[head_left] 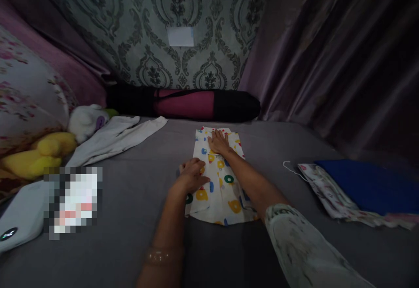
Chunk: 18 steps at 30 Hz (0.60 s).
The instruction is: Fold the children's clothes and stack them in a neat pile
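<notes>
A white garment (216, 196) with colourful printed shapes lies partly folded on the grey bedsheet (140, 192) in front of me. My right hand (218, 142) rests flat on its far part, fingers spread. On the garment's left edge sits my left hand (193, 175), its fingers apart and slightly bent, touching the cloth. Neither hand grips anything that I can see. The right forearm covers part of the garment's right side.
To the right is a stack of folded cloths with a blue one (369, 185) on top. White trousers (121, 139), a yellow plush toy (39, 155) and a white plush toy (87, 122) lie left. A long black-and-maroon bag (185, 104) lies along the wall.
</notes>
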Each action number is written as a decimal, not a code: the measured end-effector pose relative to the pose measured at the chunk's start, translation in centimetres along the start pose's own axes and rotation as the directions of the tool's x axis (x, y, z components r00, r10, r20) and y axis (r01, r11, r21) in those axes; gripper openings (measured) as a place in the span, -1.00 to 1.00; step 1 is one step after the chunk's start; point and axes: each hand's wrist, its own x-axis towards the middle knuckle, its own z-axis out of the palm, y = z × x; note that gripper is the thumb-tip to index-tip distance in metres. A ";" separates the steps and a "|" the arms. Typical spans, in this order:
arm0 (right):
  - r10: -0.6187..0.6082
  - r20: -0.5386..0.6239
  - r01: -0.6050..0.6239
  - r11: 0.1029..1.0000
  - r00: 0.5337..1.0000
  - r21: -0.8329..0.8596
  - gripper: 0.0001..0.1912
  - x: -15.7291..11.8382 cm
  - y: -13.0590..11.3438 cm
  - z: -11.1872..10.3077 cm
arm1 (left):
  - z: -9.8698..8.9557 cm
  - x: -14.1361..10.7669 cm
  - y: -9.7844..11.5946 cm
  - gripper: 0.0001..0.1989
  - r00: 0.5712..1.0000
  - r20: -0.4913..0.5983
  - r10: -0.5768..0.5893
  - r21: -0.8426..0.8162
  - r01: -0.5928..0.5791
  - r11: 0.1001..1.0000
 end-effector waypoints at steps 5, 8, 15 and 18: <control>0.008 0.006 -0.008 1.000 1.000 0.012 -0.34 -0.3 -0.3 0.2 | -0.1 0.0 0.0 -0.60 1.000 0.022 -0.010 0.010 0.009 1.000; 0.009 0.011 -0.009 1.000 1.000 0.025 -0.34 -0.4 -0.4 0.0 | -0.1 0.1 0.0 -0.63 0.999 0.031 -0.016 0.015 0.015 1.000; 0.021 0.008 -0.022 0.993 1.000 0.112 -0.34 -0.1 1.2 -1.3 | 0.1 0.4 -0.2 -0.63 0.999 0.038 -0.010 0.017 0.009 1.000; 0.094 -0.055 -0.089 0.993 0.994 0.080 -0.32 -0.1 2.8 -1.5 | 0.6 0.6 -0.7 -0.61 1.000 0.005 -0.002 -0.009 0.002 1.000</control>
